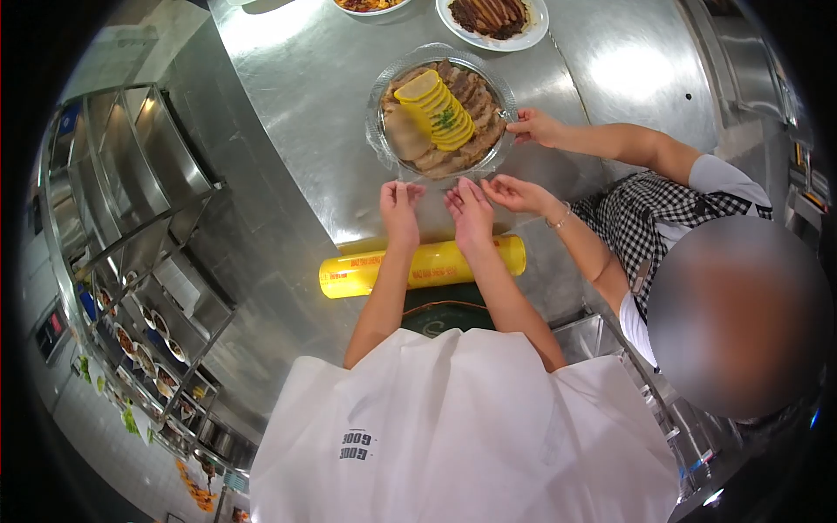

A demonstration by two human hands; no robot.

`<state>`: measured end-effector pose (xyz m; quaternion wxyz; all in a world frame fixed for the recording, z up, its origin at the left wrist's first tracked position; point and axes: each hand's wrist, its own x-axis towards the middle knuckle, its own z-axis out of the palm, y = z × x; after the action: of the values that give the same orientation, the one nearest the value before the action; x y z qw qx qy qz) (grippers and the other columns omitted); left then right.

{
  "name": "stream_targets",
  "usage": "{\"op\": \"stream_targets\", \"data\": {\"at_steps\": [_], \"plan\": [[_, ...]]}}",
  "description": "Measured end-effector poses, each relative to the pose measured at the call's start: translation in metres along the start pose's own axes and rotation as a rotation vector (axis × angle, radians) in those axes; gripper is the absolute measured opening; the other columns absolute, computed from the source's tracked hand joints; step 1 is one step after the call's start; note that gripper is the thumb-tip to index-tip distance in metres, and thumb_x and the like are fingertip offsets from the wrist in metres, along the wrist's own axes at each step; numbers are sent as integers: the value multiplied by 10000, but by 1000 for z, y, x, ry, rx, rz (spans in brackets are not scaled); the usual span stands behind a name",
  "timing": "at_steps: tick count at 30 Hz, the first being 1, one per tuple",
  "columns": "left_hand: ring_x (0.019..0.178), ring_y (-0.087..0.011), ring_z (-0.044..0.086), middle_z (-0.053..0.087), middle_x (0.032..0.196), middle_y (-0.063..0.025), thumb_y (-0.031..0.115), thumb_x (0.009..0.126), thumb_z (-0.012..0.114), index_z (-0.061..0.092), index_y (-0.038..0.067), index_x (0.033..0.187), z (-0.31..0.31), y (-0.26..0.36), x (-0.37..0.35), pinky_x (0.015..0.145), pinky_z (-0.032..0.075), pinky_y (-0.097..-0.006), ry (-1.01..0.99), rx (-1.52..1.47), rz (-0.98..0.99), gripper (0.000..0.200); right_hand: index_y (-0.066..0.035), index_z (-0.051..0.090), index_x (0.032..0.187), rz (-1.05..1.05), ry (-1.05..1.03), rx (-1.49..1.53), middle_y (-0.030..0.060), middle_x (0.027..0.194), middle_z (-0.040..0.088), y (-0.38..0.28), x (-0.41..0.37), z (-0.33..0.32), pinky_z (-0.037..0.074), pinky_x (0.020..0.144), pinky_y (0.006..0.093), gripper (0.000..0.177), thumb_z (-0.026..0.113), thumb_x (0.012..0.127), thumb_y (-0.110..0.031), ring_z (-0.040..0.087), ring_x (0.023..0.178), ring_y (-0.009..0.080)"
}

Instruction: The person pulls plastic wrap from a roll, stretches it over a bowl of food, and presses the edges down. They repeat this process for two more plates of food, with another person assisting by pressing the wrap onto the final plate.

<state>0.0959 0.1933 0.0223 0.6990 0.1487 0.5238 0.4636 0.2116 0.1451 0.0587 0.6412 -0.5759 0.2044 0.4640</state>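
A round platter of sliced meat [481, 98] with a row of yellow slices [446, 113] and a green garnish sits on the steel table. Clear cling film [377, 139] covers it and wrinkles around its rim. At the platter's near edge, my left hand [402, 197] is closed, its fingertips pinching the film's edge. My right hand [468, 205] is closed beside it, also pinching at the film; the thin film is hard to see there. A yellow roll of cling film [427, 268] lies crosswise under my forearms.
At the right stands a co-worker in a checked apron [623, 209], one hand [534, 128] on the platter's right rim, the other [516, 193] close to my right hand. Two more dishes [493, 22] [370, 4] stand at the table's far edge. A steel rack [144, 218] with plates stands left.
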Motion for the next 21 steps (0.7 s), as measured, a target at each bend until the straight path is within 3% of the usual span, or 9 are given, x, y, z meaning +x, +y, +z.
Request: {"op": "stream_targets", "data": {"at_steps": [3, 5, 13, 17, 21], "plan": [[912, -193, 642, 607, 974, -82, 130, 1095, 529, 527, 49, 1072, 1, -7, -1, 912, 591, -388, -8, 18, 24, 84, -63, 663, 1155, 65, -23, 21, 25, 976, 639, 6, 1, 11, 593, 831, 349, 160, 693, 1005, -110, 632, 867, 154], [877, -162, 644, 624, 958, -73, 136, 1085, 536, 534, 50, 1041, 1, -15, 0, 842, 572, -329, 30, 61, 50, 97, -82, 671, 1154, 82, 14, 32, 6, 957, 645, 12, 3, 10, 594, 848, 356, 159, 697, 999, -108, 633, 868, 142], [761, -140, 634, 627, 853, -46, 134, 1060, 562, 568, 34, 976, 10, -11, 0, 696, 566, -303, 31, 244, 55, 131, -119, 658, 973, 192, 36, 23, 2, 923, 643, 25, 19, -13, 594, 835, 351, 68, 714, 977, -80, 627, 845, 143], [749, -139, 647, 646, 845, -60, 116, 1045, 570, 589, 20, 977, 21, -19, -10, 676, 563, -300, 73, 276, 48, 119, -107, 632, 1014, 199, -17, 40, 18, 924, 647, 23, 19, -9, 594, 832, 339, 95, 714, 975, -77, 641, 842, 154], [756, -152, 668, 657, 865, -69, 106, 1040, 573, 584, 15, 978, 23, -40, -9, 674, 567, -303, 118, 407, 80, 110, -90, 595, 1093, 21, 33, -42, 37, 943, 656, 37, 11, -3, 588, 827, 313, 166, 715, 978, -87, 664, 853, 158]]}}
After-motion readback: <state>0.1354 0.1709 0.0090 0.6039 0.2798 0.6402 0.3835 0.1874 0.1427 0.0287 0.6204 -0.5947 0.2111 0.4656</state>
